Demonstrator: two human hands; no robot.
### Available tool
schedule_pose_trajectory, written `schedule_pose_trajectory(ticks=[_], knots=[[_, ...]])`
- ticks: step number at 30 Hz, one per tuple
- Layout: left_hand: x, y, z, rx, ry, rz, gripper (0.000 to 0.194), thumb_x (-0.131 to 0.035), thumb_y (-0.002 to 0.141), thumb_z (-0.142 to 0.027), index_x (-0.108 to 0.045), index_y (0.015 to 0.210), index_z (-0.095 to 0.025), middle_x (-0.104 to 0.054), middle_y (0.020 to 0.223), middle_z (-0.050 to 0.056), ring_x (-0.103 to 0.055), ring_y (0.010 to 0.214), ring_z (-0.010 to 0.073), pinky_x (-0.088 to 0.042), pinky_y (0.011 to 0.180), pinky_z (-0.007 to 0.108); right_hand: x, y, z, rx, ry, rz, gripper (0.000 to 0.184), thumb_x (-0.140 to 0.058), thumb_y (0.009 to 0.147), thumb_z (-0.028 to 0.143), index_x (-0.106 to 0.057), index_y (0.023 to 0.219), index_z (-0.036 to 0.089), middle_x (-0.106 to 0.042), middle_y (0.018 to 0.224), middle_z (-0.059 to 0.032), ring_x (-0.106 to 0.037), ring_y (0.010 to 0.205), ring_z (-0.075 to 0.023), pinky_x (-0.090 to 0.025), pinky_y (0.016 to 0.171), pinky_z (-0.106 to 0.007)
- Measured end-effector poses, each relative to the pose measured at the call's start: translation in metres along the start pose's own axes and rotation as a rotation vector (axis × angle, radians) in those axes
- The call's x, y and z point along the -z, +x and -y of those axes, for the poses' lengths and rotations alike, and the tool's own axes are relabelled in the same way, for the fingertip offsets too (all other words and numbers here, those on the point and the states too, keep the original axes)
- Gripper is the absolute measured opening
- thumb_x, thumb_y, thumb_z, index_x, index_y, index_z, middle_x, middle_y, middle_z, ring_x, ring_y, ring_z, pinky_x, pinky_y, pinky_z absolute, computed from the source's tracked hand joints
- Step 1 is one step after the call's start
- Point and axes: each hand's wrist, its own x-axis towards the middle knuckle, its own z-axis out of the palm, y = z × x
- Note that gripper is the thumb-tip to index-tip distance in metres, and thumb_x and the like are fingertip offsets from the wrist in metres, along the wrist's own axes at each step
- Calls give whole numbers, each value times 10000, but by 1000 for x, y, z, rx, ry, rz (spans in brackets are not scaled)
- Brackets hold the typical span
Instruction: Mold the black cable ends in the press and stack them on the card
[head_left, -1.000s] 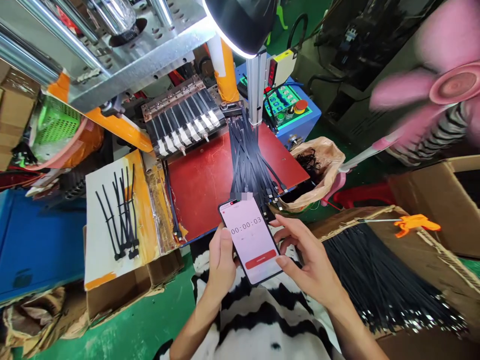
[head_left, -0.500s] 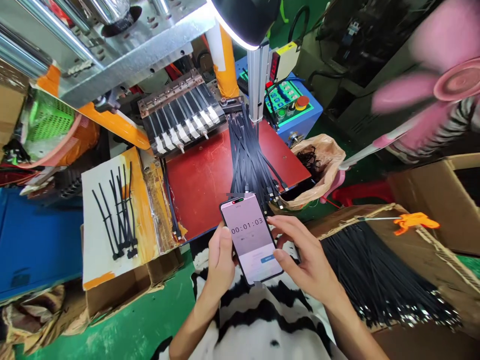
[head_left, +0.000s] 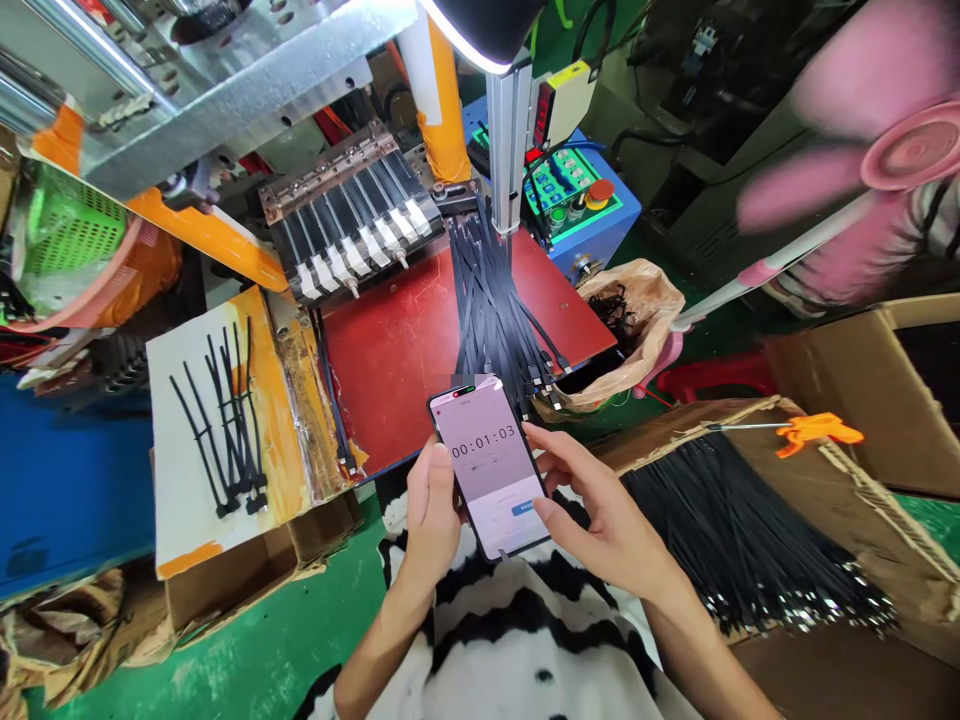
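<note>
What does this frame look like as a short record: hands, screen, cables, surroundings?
Left hand: grips the phone at its left edge
Right hand: at the phone's right edge, thumb by a blue button; contact unclear
Screen: 00:01:03
Red board: bundle of black cables, beyond the phone
White board: several black cables
Cardboard box: many black cables, shiny ends
Orange-handled tool: across the cardboard box's rim
Nearby: lit lamp, pink fan, blue control box
</note>
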Motion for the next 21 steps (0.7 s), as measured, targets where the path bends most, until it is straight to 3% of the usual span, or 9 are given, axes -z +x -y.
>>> schedule_pose_trajectory(ticks=[14,18,21], knots=[[1,0,2,-21,46,32,583,-645,986,-714,-783,1192,-187,-819,1158,84,-748,1036,239,-585,931,316,2,1,-1,-17,-42,-5,632,-588,1051,206,-440,1633,402,-663,1336,-57,-666,984,-177,-606,860,-287],[0,-2,-3,32,46,94,645,-620,982,-745,-758,1260,-180,-819,1190,105,-762,1030,259,-606,849,314,2,2,-1,-6,-52,-66,594,-593,1052,206,-488,1604,399,-617,1412,-68,-668,1038,-182,-602,869,-296],[0,-3,-7,9,84,148,655,-577,1012,-734,-751,1292,-169,-805,1255,125,-747,1122,284,-594,946,340,2,5,-1,50,-48,-105,537,-601,1056,211,-555,1554,407,-591,1431,-66,-661,1040,-175,-602,861,-296]])
